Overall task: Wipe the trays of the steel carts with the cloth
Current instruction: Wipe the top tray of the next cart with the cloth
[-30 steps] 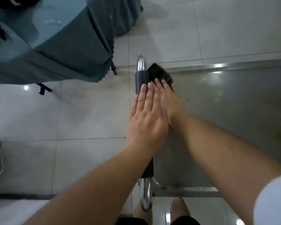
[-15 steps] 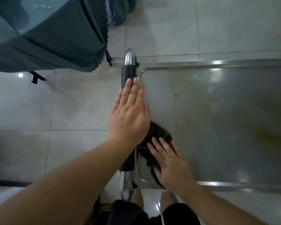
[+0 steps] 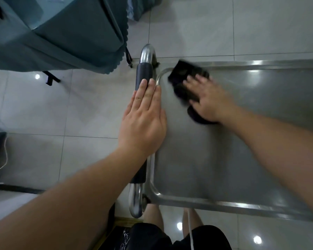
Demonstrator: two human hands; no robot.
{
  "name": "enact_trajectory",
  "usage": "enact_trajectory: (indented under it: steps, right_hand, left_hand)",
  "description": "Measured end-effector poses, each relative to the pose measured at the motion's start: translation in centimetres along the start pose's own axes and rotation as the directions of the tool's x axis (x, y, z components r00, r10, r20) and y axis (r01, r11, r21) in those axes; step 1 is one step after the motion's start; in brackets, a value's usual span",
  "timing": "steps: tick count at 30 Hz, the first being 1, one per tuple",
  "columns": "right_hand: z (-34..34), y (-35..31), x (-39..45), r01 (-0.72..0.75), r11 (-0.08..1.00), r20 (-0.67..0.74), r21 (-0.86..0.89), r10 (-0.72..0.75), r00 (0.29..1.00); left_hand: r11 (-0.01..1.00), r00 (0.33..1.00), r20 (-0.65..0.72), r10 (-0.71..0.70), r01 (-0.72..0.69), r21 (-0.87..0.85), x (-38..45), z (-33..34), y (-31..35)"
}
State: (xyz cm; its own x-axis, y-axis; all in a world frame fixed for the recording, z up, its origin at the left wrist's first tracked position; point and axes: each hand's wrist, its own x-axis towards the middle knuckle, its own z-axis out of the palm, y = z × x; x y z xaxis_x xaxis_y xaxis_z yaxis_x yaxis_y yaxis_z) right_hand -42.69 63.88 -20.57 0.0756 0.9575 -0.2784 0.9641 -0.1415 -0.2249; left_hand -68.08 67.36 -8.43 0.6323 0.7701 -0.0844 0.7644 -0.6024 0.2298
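1. The right hand (image 3: pixel 209 101) lies flat with its fingers (image 3: pixel 197 82) spread wide, pressing the dark cloth (image 3: pixel 185 82) onto the steel tray (image 3: pixel 251 141). Nothing is pinched; the palm does the work.
2. The cloth sits in the tray's far-left corner, at about 11 o'clock of the tray, bunched under the palm with an edge poking out past the fingertips toward 10 o'clock.
3. The left hand (image 3: pixel 143 120) is also flat, fingers straight and close together, resting on the black grip of the cart handle (image 3: pixel 144 74) at 9 o'clock of the tray, and seems to steady the cart.
4. To do this stroke well, I would keep even downward pressure, run the cloth right into the rounded corner and along the raised rim, then overlap each pass toward 3 o'clock, where much of the tray remains to cover.
5. The cart could roll if the bracing hand eases off.
6. Beyond the cart, a teal tablecloth (image 3: pixel 70 42) hangs at 10 o'clock over the tiled floor (image 3: pixel 43 109).
7. No brand, label or readable writing shows anywhere.
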Motion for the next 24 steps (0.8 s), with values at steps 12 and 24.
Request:
enact_trajectory:
  steps: [12, 24]
  right_hand:
    - [3.6, -6.2, -11.1, 0.006, 0.992, -0.088, 0.123, 0.005, 0.996]
    - [6.0, -1.0, -20.4, 0.466, 0.881, 0.094, -0.082, -0.459, 0.883]
  left_hand:
    - [0.999, 0.999, -0.011, -0.032, 0.032, -0.017, 0.1, 0.1, 0.1]
    - [1.000, 0.999, -0.039, -0.002, 0.003, 0.013, 0.0, 0.8, -0.5]
